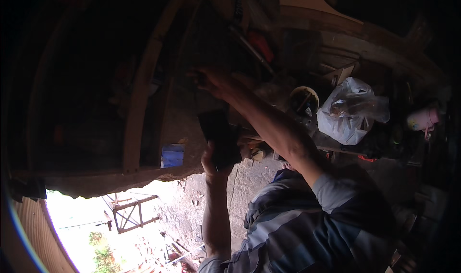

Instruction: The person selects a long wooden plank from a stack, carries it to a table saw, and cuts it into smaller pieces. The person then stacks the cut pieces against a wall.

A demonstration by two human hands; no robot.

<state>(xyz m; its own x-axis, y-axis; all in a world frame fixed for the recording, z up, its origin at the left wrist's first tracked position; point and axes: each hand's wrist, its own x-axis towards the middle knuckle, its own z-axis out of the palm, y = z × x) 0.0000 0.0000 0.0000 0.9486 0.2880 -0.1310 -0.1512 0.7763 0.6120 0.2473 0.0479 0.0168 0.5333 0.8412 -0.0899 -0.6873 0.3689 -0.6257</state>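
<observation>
My left hand [209, 161] is closed round a dark, flat rectangular object [216, 133], thumb along its left side. In the deep shade its kind cannot be made out. My right arm stretches across above it, and my right hand [213, 81] is beside the dark wooden framework, its fingers bent and partly spread. I see nothing in that hand, though shadow covers the fingertips. Just left of the held object, a small blue packet [173, 156] rests by the base of a wooden upright [139, 105].
To the right are a white plastic bag [348, 112], a round tub [304, 100] with things in it and a pink container [422, 119]. A red object [260, 46] lies beside a long rod [252, 49] farther back. Bright daylight enters lower left, showing a metal frame [132, 213].
</observation>
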